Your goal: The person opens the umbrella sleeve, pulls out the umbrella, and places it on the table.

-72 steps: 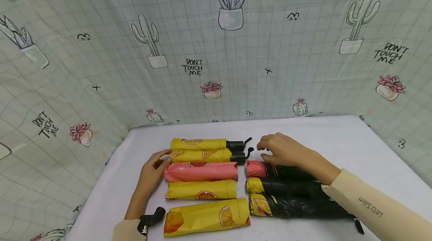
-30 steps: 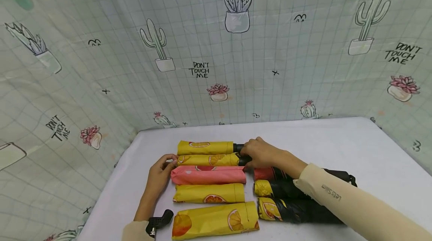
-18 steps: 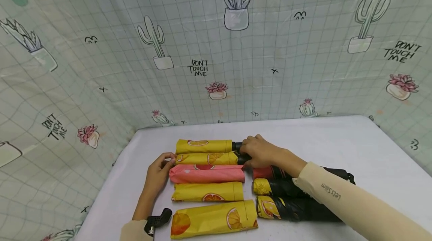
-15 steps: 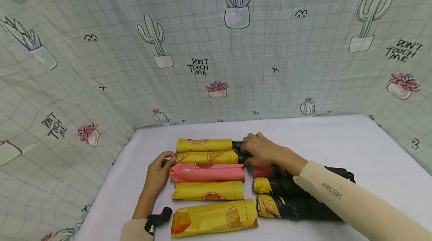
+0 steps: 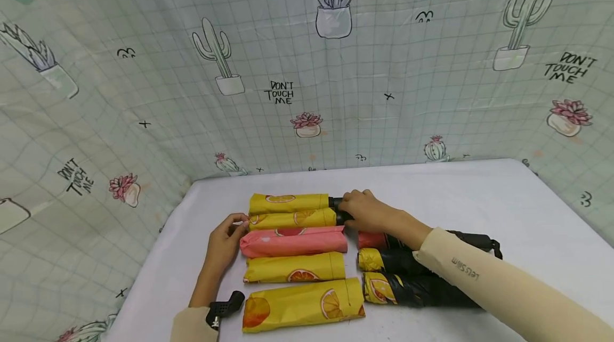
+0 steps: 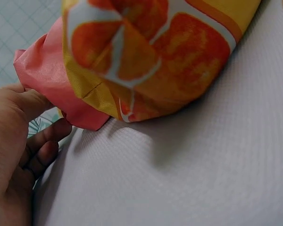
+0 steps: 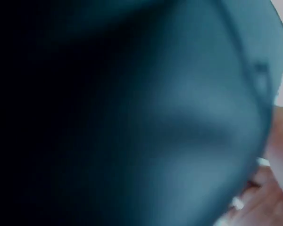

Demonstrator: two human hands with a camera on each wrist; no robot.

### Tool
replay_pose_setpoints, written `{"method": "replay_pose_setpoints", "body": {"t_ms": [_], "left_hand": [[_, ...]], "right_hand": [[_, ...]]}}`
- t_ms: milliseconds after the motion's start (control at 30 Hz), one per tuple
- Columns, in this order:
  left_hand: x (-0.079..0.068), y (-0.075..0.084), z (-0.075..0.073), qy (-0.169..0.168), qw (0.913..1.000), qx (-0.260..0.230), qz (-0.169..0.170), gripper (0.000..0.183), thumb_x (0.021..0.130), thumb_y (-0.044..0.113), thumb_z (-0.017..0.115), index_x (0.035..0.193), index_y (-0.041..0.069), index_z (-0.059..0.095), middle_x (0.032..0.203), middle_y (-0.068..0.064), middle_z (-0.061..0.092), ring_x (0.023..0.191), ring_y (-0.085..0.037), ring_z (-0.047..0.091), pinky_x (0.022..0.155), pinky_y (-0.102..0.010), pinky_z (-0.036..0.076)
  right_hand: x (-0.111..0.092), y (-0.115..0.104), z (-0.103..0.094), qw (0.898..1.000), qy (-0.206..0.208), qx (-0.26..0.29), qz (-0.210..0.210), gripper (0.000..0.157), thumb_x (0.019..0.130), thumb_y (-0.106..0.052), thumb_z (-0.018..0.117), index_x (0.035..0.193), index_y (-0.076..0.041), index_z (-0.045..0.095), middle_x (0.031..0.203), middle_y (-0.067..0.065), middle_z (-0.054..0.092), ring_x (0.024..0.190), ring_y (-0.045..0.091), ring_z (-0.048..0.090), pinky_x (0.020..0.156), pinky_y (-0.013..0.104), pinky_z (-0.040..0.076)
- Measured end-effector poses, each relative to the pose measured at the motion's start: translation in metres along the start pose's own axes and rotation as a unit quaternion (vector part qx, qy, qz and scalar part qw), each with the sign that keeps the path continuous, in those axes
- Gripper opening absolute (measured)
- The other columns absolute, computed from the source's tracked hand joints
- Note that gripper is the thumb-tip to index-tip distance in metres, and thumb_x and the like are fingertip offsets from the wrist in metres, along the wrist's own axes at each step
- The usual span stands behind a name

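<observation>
A yellow folding umbrella (image 5: 297, 219) with orange-slice print lies second from the back, its black handle (image 5: 341, 218) pointing right. My right hand (image 5: 368, 213) grips that handle from above. At the umbrella's left end rest the thumb and fingertips of my left hand (image 5: 221, 241), loosely bent. The left wrist view shows this hand (image 6: 9, 141) by the end of the pink sleeve (image 6: 52, 75), with a yellow orange-print sleeve (image 6: 179, 61) nearer the camera. A blurred dark umbrella (image 7: 217, 141) fills most of the right wrist view, with part of the hand (image 7: 269, 202) at its edge.
Another yellow umbrella (image 5: 288, 203) lies at the back. In front are a pink sleeve (image 5: 292, 242) and yellow sleeves (image 5: 307, 304). On the right, black folded umbrellas (image 5: 408, 283) with yellow or red ends lie partly under my right forearm. A printed curtain (image 5: 288, 54) surrounds the white table (image 5: 479, 187).
Since the oldest frame, my right hand has come down leftward onto the black handle and gripped it. My left hand stays at the umbrella's other end. Over the last half second little moves.
</observation>
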State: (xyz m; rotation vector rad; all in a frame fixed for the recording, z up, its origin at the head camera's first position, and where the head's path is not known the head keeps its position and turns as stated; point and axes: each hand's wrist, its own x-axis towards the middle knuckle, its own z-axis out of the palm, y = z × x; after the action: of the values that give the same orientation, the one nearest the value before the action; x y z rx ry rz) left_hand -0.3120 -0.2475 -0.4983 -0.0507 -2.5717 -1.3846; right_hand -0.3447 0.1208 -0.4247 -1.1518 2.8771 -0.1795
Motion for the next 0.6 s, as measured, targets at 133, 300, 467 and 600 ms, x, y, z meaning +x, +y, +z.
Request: {"method": "replay_pose_setpoints", "body": {"t_ms": [133,300,467,600], "left_hand": [[0.001,-0.001,0.001,0.0,1.0,0.007,0.003,0.013,0.1,0.024,0.063,0.111,0.017,0.066,0.097,-0.004,0.07,0.088,-0.018,0.063,0.081,-0.035,0.046],[0.001,0.001,0.0,0.001,0.9999,0.01,0.011,0.012,0.101,0.023,0.062,0.11,0.016,0.066,0.098,-0.005,0.069,0.086,-0.019,0.062,0.078,-0.034,0.046],[-0.001,0.0,0.0,0.0,0.9999,0.007,0.007,0.011,0.101,0.021,0.062,0.109,0.015,0.066,0.097,-0.005,0.069,0.086,-0.018,0.063,0.078,-0.034,0.046],[0.0,0.0,0.0,-0.001,0.9999,0.008,0.007,0.011,0.101,0.02,0.062,0.11,0.015,0.065,0.096,-0.005,0.07,0.087,-0.018,0.064,0.08,-0.034,0.047]], "right_hand": [[0.0,-0.004,0.0,0.999,-0.016,-0.033,0.009,0.029,0.091,-0.024,0.075,0.114,-0.007,0.07,0.109,0.008,0.061,0.099,0.027,0.053,0.083,0.046,0.04],[0.0,-0.008,-0.005,0.999,-0.007,-0.038,0.017,0.022,0.089,-0.023,0.078,0.105,-0.01,0.071,0.092,0.001,0.061,0.086,0.023,0.05,0.077,0.041,0.034],[-0.002,-0.008,-0.01,0.999,0.011,-0.047,0.021,0.027,0.086,-0.022,0.08,0.109,-0.008,0.073,0.099,0.006,0.065,0.09,0.025,0.052,0.079,0.043,0.036],[-0.004,-0.001,-0.013,0.998,0.022,-0.061,0.026,0.029,0.086,-0.022,0.08,0.111,-0.01,0.074,0.103,0.006,0.067,0.095,0.026,0.054,0.084,0.047,0.038]]}}
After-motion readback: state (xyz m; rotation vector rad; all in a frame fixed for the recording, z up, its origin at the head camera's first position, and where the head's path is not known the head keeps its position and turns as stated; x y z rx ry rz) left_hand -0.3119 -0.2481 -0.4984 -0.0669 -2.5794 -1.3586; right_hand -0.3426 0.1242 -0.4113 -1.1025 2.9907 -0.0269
